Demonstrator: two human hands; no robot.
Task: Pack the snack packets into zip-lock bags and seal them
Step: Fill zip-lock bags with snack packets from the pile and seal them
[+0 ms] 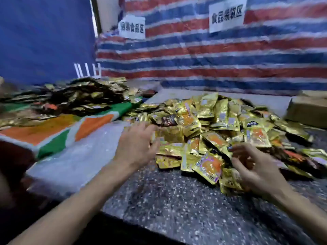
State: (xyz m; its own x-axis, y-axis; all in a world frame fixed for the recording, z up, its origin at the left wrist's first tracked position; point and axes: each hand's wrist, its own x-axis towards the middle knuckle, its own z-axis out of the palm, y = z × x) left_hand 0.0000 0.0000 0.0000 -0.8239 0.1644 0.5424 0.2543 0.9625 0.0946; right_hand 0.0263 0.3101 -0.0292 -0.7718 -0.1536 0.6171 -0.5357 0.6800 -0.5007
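On the tarp [194,50], right sign [227,15] reads 食品装袋区; left sign [131,27] ends 食品区.

Just two bare arms here, pretty plain stuff. Left forearm [79,200] long and lean, uncovered all the way down to the bottom-left corner of the shot, narrowing a bit at the wrist. Left hand [136,147] seen from the back, broad across the knuckles, slim fingers smeared by motion blur. Right forearm [300,214] bare as well, cut off by the lower right edge, so only a short stretch on show. Right hand [254,167] seen from the thumb side, bony knuckles, narrow fingers, rounded thumb tip, also a bit soft. Too blurry to make out nails or finer detail on either.
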